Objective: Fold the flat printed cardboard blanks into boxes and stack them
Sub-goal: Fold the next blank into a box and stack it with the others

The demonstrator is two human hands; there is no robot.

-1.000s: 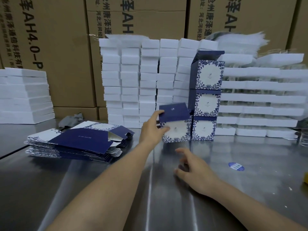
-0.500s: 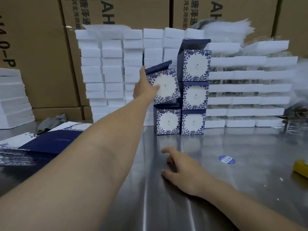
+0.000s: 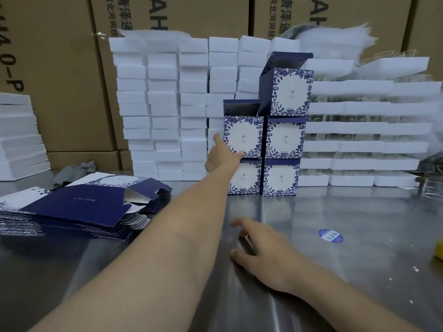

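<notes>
Your left hand (image 3: 223, 156) reaches the upper box (image 3: 243, 136) of the two-high stack, index finger straight along its left edge. It seems to touch the box, not grip it. A three-high stack (image 3: 285, 137) stands just beside. Your right hand (image 3: 261, 245) rests loosely spread on the table (image 3: 359, 259). The flat blanks (image 3: 79, 207) lie piled at the left.

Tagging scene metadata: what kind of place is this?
Probably a packaging workshop or warehouse bench: tall shipping cartons behind, stacked white foam blocks, and flat printed blanks beside folded boxes on a steel table.
</notes>
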